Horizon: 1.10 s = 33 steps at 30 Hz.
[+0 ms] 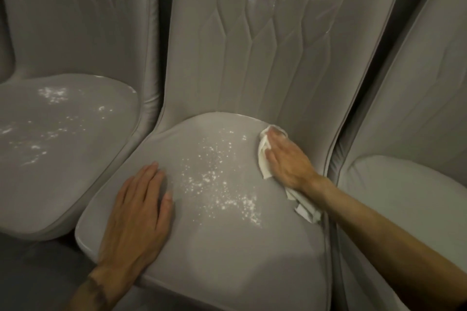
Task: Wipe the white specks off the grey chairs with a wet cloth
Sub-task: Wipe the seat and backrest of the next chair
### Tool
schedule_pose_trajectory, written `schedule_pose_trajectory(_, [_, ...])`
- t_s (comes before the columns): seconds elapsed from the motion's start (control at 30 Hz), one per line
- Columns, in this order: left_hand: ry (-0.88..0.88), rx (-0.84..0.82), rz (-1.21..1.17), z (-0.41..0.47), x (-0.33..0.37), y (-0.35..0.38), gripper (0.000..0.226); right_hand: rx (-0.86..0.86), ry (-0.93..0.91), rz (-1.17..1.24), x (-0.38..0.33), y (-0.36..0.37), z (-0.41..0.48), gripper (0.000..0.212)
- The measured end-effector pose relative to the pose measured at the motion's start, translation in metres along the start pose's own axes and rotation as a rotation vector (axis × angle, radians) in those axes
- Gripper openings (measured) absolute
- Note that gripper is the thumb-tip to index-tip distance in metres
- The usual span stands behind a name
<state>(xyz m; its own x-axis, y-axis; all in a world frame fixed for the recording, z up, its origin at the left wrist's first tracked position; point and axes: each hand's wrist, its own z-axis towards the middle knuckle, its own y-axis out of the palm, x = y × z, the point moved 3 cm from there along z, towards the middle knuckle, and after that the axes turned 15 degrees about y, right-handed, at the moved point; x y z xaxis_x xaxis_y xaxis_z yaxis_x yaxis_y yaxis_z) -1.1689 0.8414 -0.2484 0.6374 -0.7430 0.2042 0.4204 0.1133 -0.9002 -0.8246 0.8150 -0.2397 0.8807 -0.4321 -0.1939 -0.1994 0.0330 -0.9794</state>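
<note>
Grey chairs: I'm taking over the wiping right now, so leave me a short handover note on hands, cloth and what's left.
Left hand: flat on the front left of the middle chair seat, holding nothing.
Right hand: fingers flat, pressing the white cloth onto the back right of that seat.
Done: no clearly wiped patch to see; the cloth sits to the right of the white specks strewn across the seat's middle.
To do: wipe those, then the further specks on the left chair seat. The right chair seat shows no specks.
</note>
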Motion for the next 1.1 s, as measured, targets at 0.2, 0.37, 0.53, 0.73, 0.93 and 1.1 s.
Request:
schedule_pose_trajectory(0.2, [0.013,0.000,0.012,0.001,-0.001,0.002,0.057,-0.055,-0.110,0.072,-0.053,0.020,-0.011,0.063])
schedule_pose_trajectory(0.37, [0.015,0.006,0.008,0.000,-0.003,0.004,0.056,-0.051,-0.102,0.032,-0.016,0.014,-0.021,0.064])
schedule_pose_trajectory(0.53, [-0.016,-0.021,-0.019,0.000,-0.002,0.003,0.059,-0.001,0.056,0.011,-0.022,0.004,-0.005,0.060])
schedule_pose_trajectory(0.73, [-0.018,-0.023,-0.036,-0.001,-0.003,0.004,0.059,-0.074,-0.241,0.055,-0.052,0.028,-0.087,0.065])
schedule_pose_trajectory(0.93, [-0.039,-0.026,-0.014,-0.001,-0.004,0.003,0.060,0.004,0.065,-0.031,0.004,-0.004,-0.057,0.059])
schedule_pose_trajectory(1.1, [-0.037,-0.056,0.009,0.001,-0.003,0.002,0.060,-0.041,-0.108,0.070,-0.066,0.034,-0.115,0.067])
